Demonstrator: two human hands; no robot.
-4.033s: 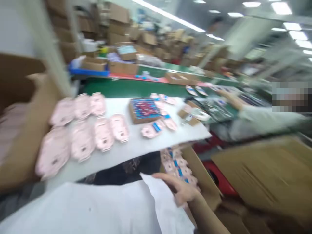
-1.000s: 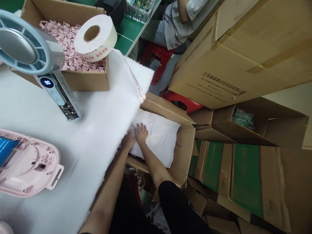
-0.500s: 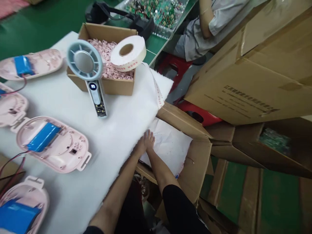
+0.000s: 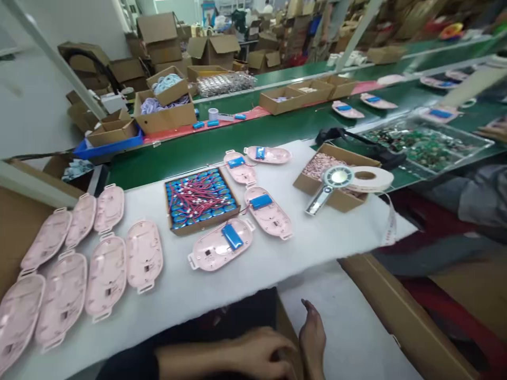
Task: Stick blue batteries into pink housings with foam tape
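My left hand (image 4: 266,352) is low in the view beside the near wall of a cardboard box (image 4: 415,311). It is blurred, its fingers loosely bent with a gap between them, and nothing shows in it. To its right, my right hand (image 4: 313,335) is over a white sheet (image 4: 348,316) in that box, fingers stretched out and holding nothing visible. Above both hands, pink casing halves (image 4: 219,247) with blue batteries (image 4: 232,236) lie on a white foam mat (image 4: 317,243). A tray of blue batteries (image 4: 202,200) with red wires sits beside them.
Several pink casings without batteries (image 4: 144,253) line the mat's left side. A handheld fan (image 4: 336,177) and a tape roll (image 4: 372,178) rest at a carton of small pink parts (image 4: 322,164). Circuit boards fill a clear tray (image 4: 428,142). A person's sleeve (image 4: 485,192) is at right.
The view has swung left and up, bringing the battery tray and the row of casings into sight. My hands, earlier together over the sheet, are now a little apart.
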